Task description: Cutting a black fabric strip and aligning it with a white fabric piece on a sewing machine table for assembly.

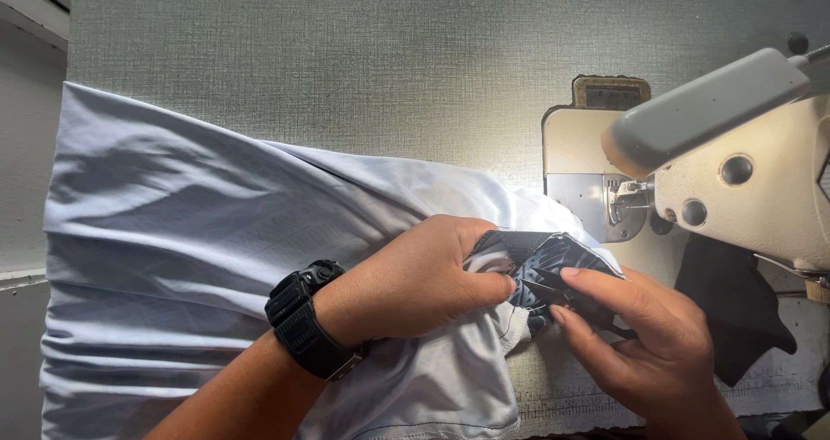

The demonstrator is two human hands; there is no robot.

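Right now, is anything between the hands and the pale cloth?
Nothing visible: the left hand grips the pale blue-white cloth directly, and the right hand pinches its dark patterned edge piece.

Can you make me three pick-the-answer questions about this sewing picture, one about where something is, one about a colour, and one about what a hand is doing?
1. Where is the sewing machine?
A. To the right of the hands
B. To the left of the hands
C. Under the big cloth

2. What colour is the big cloth?
A. Bright red
B. Pale grey-blue
C. Dark green

3. What is the left hand doing?
A. Lying flat and open on the table
B. Gripping a bunch of cloth
C. Hanging in the air, touching nothing

Answers:
1. A, the cream machine stands at the right edge, past the right hand.
2. B, the wide cloth spread over the table is pale grey-blue.
3. B, its fingers are curled shut on the big cloth beside a dark patterned piece, which the right hand pinches.
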